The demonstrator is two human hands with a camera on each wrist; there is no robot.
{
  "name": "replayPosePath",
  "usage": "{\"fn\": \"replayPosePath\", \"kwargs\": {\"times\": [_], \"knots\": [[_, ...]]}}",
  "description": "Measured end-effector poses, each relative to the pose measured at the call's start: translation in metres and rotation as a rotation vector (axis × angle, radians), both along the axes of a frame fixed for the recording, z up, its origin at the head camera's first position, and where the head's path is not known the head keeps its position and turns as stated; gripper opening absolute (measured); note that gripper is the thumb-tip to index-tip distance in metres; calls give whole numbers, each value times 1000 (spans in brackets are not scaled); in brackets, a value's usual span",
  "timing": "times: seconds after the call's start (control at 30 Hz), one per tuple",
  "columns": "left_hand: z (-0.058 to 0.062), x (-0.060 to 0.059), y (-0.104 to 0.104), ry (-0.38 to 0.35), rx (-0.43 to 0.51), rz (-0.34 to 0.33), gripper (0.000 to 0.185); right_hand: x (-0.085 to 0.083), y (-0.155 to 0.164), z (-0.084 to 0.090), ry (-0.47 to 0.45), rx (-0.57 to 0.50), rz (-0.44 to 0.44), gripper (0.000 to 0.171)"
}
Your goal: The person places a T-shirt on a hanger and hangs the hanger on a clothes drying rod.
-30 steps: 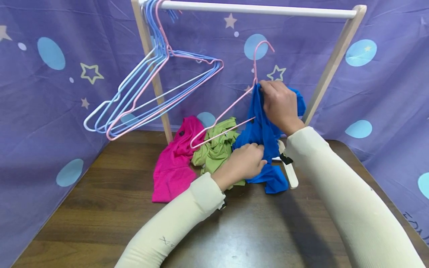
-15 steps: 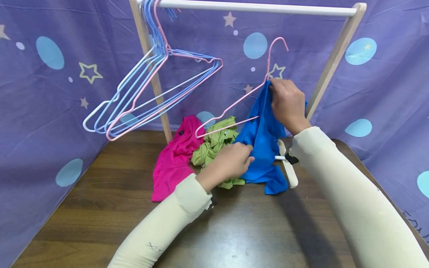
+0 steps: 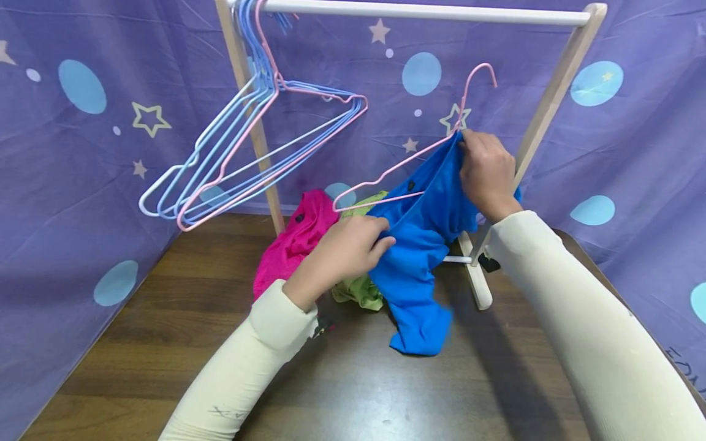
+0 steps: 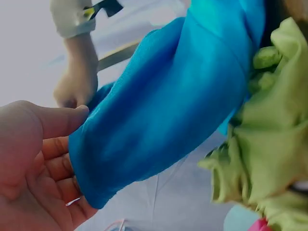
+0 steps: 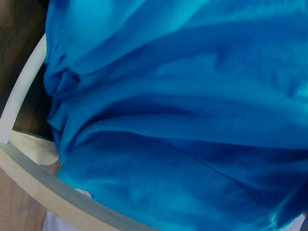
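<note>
Your right hand (image 3: 488,174) is raised in front of the right upright of the wooden rack (image 3: 551,98), its fingers curled round the top of the blue garment (image 3: 419,245) where the cloth meets the neck of the pink hanger (image 3: 410,160). The hanger is tilted, with its hook up and to the right, below the white rail (image 3: 419,11) and clear of it. Its lower arm runs down to the left and enters the garment. Your left hand (image 3: 344,251) pinches the left edge of the blue garment between thumb and fingers; the left wrist view shows the thumb (image 4: 53,120) pressed on the cloth with the fingers curled beneath it. The garment hangs between both hands, and its lower end trails onto the brown tabletop (image 3: 165,318). Just behind your left hand lie the green garment (image 3: 361,288) and the pink garment (image 3: 295,242), bunched on the table and touching each other. A cluster of spare hangers (image 3: 248,147), blue, white and pink, hangs from the left end of the rail, well apart from both hands.
</note>
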State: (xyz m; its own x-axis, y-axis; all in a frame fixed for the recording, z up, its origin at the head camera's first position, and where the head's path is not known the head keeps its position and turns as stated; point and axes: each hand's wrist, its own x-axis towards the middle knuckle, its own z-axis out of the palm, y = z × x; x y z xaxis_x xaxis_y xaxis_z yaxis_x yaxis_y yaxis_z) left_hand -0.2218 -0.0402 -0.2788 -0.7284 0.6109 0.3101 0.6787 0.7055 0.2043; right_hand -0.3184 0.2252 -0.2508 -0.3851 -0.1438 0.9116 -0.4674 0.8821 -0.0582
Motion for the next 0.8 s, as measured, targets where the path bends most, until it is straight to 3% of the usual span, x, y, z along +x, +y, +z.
{"fn": "replayPosePath", "kwargs": {"times": [0.5, 0.8], "knots": [[28, -2, -32, 174, 135, 5, 21, -3, 11, -1, -5, -16, -39, 15], [45, -4, -45, 183, 204, -6, 20, -2, 11, -2, -7, 32, -26, 19]]}}
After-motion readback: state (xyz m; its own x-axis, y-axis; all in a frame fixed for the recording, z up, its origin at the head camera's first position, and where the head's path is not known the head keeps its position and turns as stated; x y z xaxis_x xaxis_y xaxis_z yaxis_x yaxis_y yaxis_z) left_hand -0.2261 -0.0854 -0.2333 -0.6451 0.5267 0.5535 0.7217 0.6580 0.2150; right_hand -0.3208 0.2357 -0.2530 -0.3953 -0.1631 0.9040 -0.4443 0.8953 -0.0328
